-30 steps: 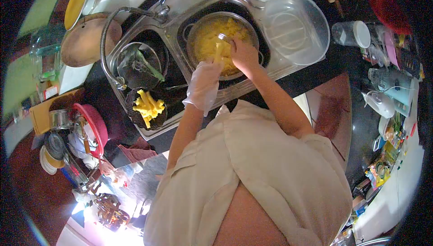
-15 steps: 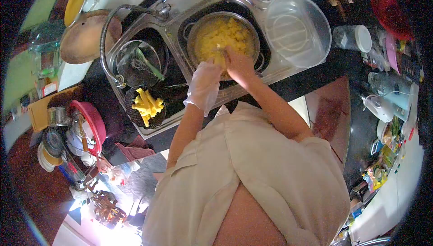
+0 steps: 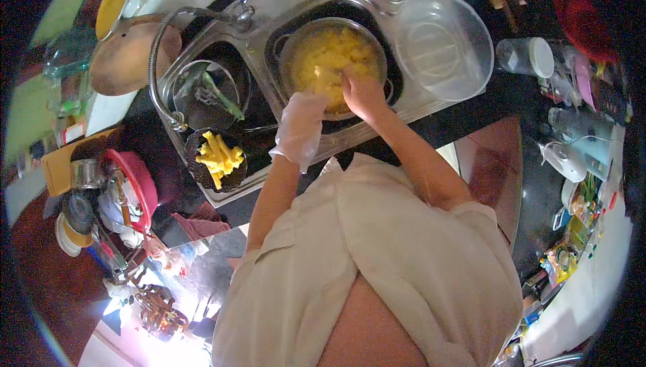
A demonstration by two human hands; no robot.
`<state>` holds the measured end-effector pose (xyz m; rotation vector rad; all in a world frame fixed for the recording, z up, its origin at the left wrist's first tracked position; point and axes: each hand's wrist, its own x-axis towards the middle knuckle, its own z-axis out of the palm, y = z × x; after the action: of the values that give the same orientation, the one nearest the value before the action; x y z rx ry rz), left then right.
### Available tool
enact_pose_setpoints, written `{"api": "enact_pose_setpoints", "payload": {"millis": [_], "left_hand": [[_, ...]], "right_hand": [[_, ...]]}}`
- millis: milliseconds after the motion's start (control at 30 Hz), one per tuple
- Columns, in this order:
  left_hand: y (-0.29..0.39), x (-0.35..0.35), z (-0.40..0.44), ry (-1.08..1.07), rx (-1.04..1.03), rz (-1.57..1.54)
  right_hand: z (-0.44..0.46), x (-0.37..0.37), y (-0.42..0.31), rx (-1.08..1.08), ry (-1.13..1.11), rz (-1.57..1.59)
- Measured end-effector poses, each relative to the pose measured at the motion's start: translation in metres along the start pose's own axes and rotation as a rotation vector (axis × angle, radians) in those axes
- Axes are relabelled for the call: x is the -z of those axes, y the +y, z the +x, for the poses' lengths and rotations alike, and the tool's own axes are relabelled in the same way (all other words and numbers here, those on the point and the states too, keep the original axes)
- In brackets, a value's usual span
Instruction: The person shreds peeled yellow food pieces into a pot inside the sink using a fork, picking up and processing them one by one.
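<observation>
My left hand (image 3: 299, 124), in a clear plastic glove, is closed around a long yellow piece (image 3: 319, 81) of what looks like fruit, its pale tip pointing up over the pot. My bare right hand (image 3: 364, 95) is beside it, over the near right part of the pot. Its fingers are curled, and what they hold, if anything, is hidden. Beneath both hands, a metal pot (image 3: 284, 74) with side handles sits in the sink basin. Chunky yellow pieces (image 3: 340, 47) fill it. Similar yellow strips (image 3: 220, 157) lie in a dark basket (image 3: 195, 145) at the sink's left corner.
Left of the pot, a second basin holds a round vessel (image 3: 182, 87) with a green stalk (image 3: 225, 99) in it. The curved faucet (image 3: 153, 64) arches beside it. A clear plastic tub (image 3: 474, 44) rests on the drainboard, and a lidded jar (image 3: 525, 57) stands further right.
My right hand has drawn slightly right and down, apart from my left. My left hand has shifted slightly left and down, and the yellow piece now shows more clearly above it.
</observation>
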<state>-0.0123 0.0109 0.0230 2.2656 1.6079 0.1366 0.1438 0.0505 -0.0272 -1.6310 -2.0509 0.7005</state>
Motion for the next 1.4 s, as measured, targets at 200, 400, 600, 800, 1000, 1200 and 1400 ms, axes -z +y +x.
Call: {"api": "enact_pose_setpoints", "payload": {"millis": [200, 400, 600, 800, 1000, 1200, 1400], "left_hand": [[0.015, 0.012, 0.002, -0.001, 0.036, 0.065], [0.008, -0.003, -0.005, 0.018, -0.022, -0.021], [0.010, -0.003, -0.006, -0.023, 0.099, 0.050], [0.004, 0.002, -0.002, 0.076, -0.125, 0.000], [-0.014, -0.020, -0.010, -0.125, -0.092, 0.151], [-0.023, -0.019, 0.004, -0.306, 0.223, -0.571], [0.006, -0.005, 0.013, -0.032, 0.938, -1.715]], "right_hand": [[0.002, -0.002, -0.015, 0.033, -0.184, 0.004], [0.011, 0.010, -0.014, -0.094, -0.255, 0.143], [-0.004, 0.000, -0.017, 0.049, -0.312, -0.020], [0.014, 0.014, -0.019, -0.143, -0.441, 0.080], [0.005, 0.006, 0.012, -0.325, -0.200, 0.565], [0.014, -0.007, 0.037, -0.331, -0.272, 0.353], [0.008, 0.011, -0.006, -0.149, -0.175, 0.162]]}}
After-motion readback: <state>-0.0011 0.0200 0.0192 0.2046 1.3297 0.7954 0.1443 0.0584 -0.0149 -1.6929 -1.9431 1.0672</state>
